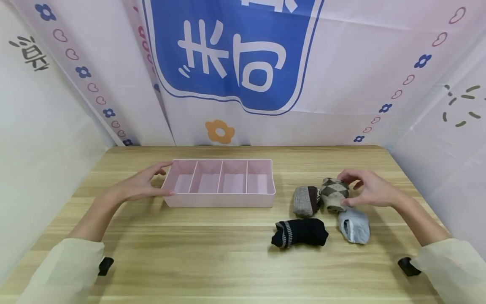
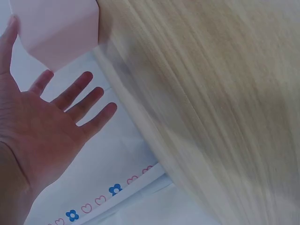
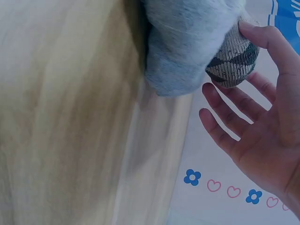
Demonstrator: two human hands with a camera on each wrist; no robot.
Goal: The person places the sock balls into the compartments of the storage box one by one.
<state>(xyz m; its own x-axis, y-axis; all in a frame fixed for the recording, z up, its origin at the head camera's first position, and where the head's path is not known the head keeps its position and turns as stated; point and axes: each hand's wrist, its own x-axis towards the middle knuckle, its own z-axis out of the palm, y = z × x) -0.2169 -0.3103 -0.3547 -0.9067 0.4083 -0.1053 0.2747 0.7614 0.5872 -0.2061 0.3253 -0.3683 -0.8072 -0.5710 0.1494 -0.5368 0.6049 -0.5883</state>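
A pale pink organizer box [image 1: 218,200] with a row of open compartments sits on the table, and no items show inside. At its left end is my left hand [image 1: 146,182], thumb at the front corner and index finger at the back corner, the other fingers spread. My right hand [image 1: 366,188] holds a rolled pair of brown-and-beige argyle socks [image 1: 335,195] between thumb and fingers; the right wrist view shows the thumb on the argyle socks [image 3: 234,58]. Against them lie grey-and-maroon rolled socks [image 1: 305,202] and light blue-grey rolled socks [image 1: 355,226].
Black rolled socks [image 1: 301,233] with a striped band lie nearest the front. The wooden table [image 1: 212,261] ends at printed white cloth [image 1: 322,131] at the back and sides. Dark objects [image 1: 409,267] show beside both sleeves.
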